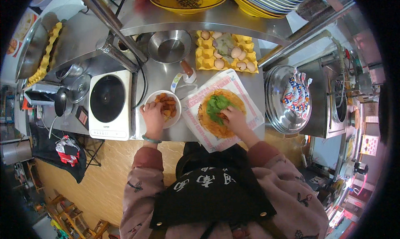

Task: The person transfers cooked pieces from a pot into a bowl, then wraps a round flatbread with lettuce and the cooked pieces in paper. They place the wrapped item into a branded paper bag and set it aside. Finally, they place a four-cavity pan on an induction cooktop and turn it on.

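A round flatbread (204, 124) with reddish sauce lies on printed food-wrapping paper (195, 114) at the counter's front edge. Green lettuce leaves (215, 106) cover part of it. My right hand (235, 119) is over the flatbread at the lettuce's right side, its fingertips around a small browned food piece. To the left, a white bowl (178, 114) holds browned, fried-looking food pieces (168, 104). My left hand (153, 117) reaches over the bowl's left rim, fingers at the pieces; whether it grips one I cannot tell.
Behind stand a steel bowl (170, 46), a wrapped sausage (187, 68) and a yellow egg tray (200, 56) with several eggs. An induction cooker (109, 126) is at left. Stacked steel lids (272, 104) with a patterned packet (297, 92) stand right. A shelf (200, 24) overhangs the back.
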`<move>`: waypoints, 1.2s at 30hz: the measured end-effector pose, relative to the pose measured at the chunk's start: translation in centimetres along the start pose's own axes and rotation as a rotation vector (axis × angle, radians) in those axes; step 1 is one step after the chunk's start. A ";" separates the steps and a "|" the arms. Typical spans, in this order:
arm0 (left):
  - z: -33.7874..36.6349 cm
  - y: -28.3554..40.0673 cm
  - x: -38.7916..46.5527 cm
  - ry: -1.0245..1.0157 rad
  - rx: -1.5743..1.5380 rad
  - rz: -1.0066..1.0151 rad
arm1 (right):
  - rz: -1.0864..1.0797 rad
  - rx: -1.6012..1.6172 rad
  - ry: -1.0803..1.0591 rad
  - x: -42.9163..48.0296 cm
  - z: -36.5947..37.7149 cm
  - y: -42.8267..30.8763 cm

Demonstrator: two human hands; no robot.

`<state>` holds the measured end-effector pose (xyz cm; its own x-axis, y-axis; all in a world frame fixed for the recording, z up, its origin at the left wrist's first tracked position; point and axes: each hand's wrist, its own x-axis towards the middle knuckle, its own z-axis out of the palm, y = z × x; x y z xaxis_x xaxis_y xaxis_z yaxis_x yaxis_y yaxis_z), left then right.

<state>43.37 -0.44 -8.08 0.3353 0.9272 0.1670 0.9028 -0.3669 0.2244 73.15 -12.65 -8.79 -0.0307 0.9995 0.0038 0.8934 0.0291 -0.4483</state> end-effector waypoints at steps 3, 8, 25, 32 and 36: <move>-2.1 0.6 -0.1 -0.010 -0.041 -0.067 | 0.044 -0.051 -0.011 -0.6 -0.1 0.0; -2.4 5.1 0.0 -0.006 -0.551 -0.009 | 0.131 0.019 0.018 -1.5 0.4 0.9; 7.1 16.5 2.6 -0.292 -0.279 0.388 | 0.345 0.302 0.196 0.6 2.4 3.5; 3.2 14.4 1.1 0.006 -0.508 0.242 | 0.166 0.286 0.269 3.1 -1.2 -0.8; 0.7 7.8 -0.3 0.132 -0.485 0.008 | -0.058 0.347 0.152 6.5 -0.2 -7.6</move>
<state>50.45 -3.56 -7.08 0.2765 0.9181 0.2840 0.6604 -0.3962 0.6379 66.28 -6.36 -5.18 0.0135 0.9872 0.1590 0.6866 0.1065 -0.7192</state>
